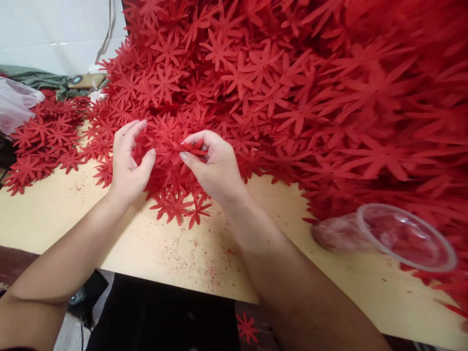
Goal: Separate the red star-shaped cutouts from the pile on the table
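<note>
My right hand (215, 163) pinches a red petal piece (193, 147) between thumb and fingertips, near the middle of the view. To its left, my left hand (131, 158) is held with fingers curved and thumb apart, with nothing seen between them. Between and behind both hands lie loose red flower-shaped pieces (170, 170), part of a large heap (237, 73) that rises toward the back and right. A few flower pieces (175, 207) lie on the table just below the hands.
The pale wooden table (146, 248) carries red crumbs. A clear plastic tub (405, 236) lies tilted at the right. At the far left are a smaller red pile (47, 131) and a plastic bag (18, 105). One red flower (247, 327) is below the table edge.
</note>
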Tool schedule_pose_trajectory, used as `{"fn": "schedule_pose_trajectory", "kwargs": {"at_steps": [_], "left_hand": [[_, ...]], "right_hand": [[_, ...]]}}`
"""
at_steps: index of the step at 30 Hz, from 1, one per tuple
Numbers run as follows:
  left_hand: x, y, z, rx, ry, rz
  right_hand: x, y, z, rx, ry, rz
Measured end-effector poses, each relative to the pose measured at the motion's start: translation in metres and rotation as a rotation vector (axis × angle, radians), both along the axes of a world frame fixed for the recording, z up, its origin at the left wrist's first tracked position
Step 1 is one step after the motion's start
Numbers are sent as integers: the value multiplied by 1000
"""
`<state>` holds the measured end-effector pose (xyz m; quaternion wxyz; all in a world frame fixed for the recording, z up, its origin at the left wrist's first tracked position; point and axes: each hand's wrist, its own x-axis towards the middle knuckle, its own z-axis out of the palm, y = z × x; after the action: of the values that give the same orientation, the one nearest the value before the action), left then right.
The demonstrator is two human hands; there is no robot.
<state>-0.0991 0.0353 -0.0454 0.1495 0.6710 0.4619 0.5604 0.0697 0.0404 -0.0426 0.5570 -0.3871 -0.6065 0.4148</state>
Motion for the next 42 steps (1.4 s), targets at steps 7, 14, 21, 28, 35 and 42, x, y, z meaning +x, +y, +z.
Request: {"fn": "schedule_pose_trajectory", "kwargs": {"at_steps": [7, 14, 21, 28, 35, 42], "left_hand": [[20, -15, 13, -318, -226, -247], [16, -3, 8, -430, -487, -189], [16, -5, 12, -456, -455, -120], [22, -5, 7, -446, -446, -114], [25, -8, 9, -422, -389, -185], [18, -1, 6, -364, -315, -133]], "right_hand": [[-5, -7, -2, 96, -85, -5], [-2, -4, 2, 85, -58, -51], [-1, 2, -3, 38, 48, -43], [-1, -4, 4, -65, 165, 135], [-3, -3, 0, -124, 52, 264], [7, 3, 4, -150, 40, 32]]}}
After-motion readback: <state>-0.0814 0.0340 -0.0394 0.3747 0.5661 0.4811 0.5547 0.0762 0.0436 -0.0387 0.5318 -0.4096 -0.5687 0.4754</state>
